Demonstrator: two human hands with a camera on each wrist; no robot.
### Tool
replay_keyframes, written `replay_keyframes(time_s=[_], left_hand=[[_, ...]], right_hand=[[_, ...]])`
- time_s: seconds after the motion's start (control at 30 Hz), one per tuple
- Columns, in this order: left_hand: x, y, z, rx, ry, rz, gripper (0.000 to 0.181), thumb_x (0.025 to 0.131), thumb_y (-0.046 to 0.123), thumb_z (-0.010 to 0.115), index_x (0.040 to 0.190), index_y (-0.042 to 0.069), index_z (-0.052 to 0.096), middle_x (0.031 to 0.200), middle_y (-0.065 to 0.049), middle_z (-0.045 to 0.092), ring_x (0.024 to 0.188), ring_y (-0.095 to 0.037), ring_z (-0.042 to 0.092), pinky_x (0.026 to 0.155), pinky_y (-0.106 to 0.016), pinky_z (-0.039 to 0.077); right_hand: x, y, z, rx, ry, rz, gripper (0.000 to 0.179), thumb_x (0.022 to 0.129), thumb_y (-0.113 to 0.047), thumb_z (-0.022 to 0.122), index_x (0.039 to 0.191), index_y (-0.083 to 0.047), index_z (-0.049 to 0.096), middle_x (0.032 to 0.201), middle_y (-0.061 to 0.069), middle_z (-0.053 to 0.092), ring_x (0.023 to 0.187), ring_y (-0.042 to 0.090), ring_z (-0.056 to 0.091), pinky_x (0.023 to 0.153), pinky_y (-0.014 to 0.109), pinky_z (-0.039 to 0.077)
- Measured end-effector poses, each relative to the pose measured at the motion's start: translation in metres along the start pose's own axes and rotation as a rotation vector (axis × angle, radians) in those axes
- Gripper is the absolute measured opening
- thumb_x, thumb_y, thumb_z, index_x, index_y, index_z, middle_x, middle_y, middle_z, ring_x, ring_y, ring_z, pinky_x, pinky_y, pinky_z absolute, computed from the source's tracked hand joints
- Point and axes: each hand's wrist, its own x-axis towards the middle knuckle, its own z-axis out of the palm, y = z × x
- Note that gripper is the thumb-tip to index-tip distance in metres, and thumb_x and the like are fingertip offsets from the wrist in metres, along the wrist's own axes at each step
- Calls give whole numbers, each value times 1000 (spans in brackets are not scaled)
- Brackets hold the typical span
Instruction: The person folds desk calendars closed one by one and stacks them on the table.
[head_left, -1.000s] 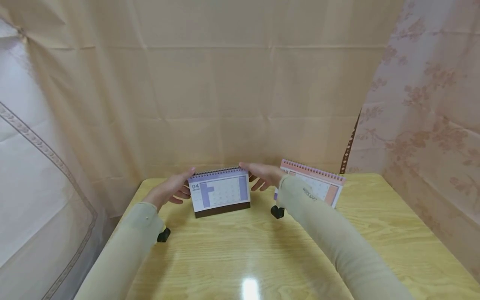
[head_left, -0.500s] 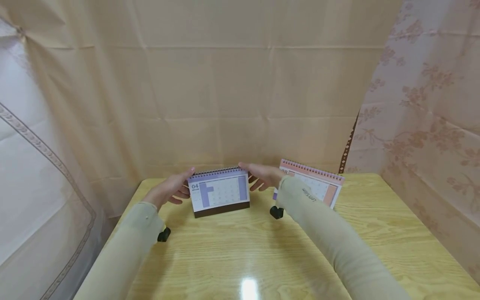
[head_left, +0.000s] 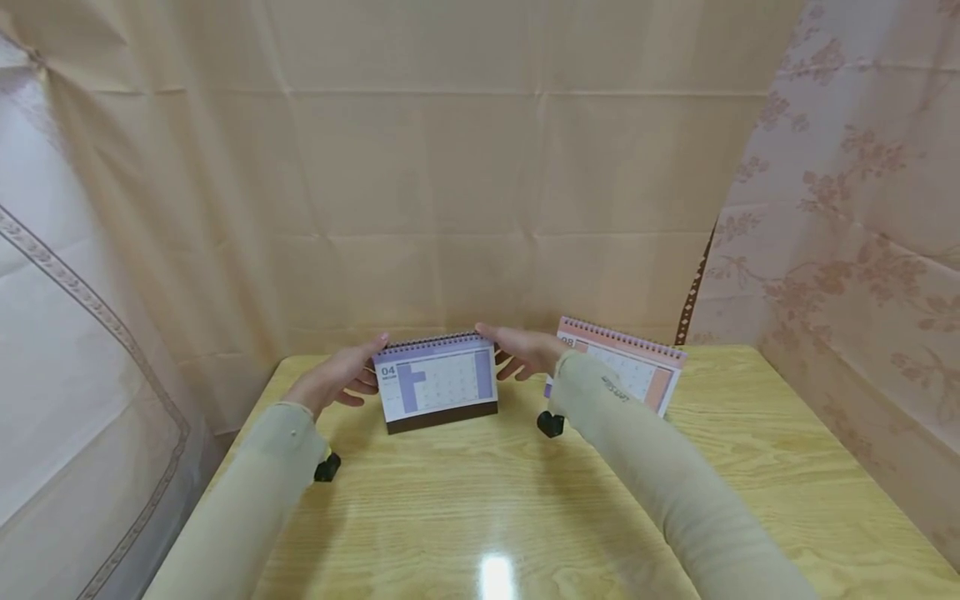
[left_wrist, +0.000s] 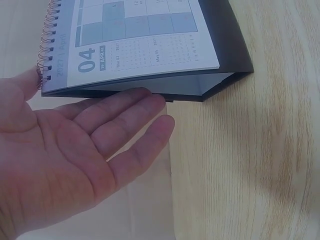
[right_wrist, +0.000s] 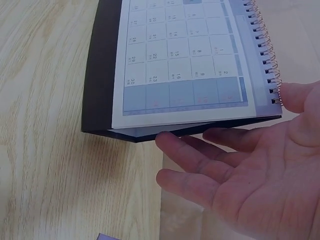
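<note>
A purple-and-white spiral desk calendar (head_left: pixel 442 383) with a dark base stands upright on the table, its page marked 04. At its left end my left hand (head_left: pixel 339 377) holds it, the thumb at the coil and the other fingers (left_wrist: pixel 127 122) reaching along the side and behind the back panel. My right hand (head_left: pixel 525 348) holds the opposite end in like manner, thumb by the coil (right_wrist: pixel 270 65). Some fingertips are hidden behind the calendar in both wrist views.
Behind my right forearm stands a second desk calendar (head_left: pixel 654 371), pink and white, partly covered by the sleeve (head_left: pixel 637 433). The wooden table (head_left: pixel 420 508) ends at a beige curtain (head_left: pixel 420 183). Patterned cloth (head_left: pixel 862 250) hangs at the right.
Both hands keep their places on the purple calendar. The whole head view has shifted very slightly; nothing else visibly differs.
</note>
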Motion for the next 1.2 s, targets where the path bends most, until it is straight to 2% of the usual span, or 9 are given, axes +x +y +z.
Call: replay_keyframes(time_s=[0.3, 0.47, 0.6, 0.9, 1.2], left_hand=[[-3, 2, -2, -20, 1, -1, 87, 97, 75, 34, 140, 1, 49, 134, -26, 57, 122, -41, 56, 95, -54, 52], [-1, 2, -2, -39, -6, -1, 87, 97, 75, 35, 141, 1, 48, 134, -25, 56, 122, -41, 56, 91, -51, 54], [1, 2, -1, -59, -4, -7, 87, 96, 76, 36, 143, 3, 47, 134, -24, 56, 121, -40, 57, 93, -53, 53], [3, 3, 3, -99, -4, -12, 90, 94, 78, 39, 144, 3, 44, 132, -24, 57, 117, -40, 59, 88, -49, 57], [0, 1, 4, -95, 2, -7, 93, 93, 79, 37, 149, 5, 40, 133, -23, 57, 120, -41, 57, 92, -52, 54]], right_hand=[[5, -1, 0, 11, 4, -4, 66, 102, -65, 38, 139, -13, 52, 140, 17, 49, 132, 48, 47, 114, 64, 27], [4, -1, 0, 19, 6, -6, 65, 102, -65, 38, 141, -14, 51, 138, 17, 50, 132, 49, 47, 113, 65, 28], [3, 0, 0, 26, 6, -11, 65, 102, -65, 39, 140, -15, 52, 138, 16, 50, 132, 49, 46, 113, 65, 27], [2, 4, -1, 108, 0, -4, 65, 102, -63, 41, 137, -10, 52, 144, 19, 46, 131, 48, 47, 114, 66, 25], [3, 6, 3, 137, 1, -17, 67, 102, -63, 41, 142, -10, 50, 146, 19, 45, 128, 48, 49, 113, 67, 26]])
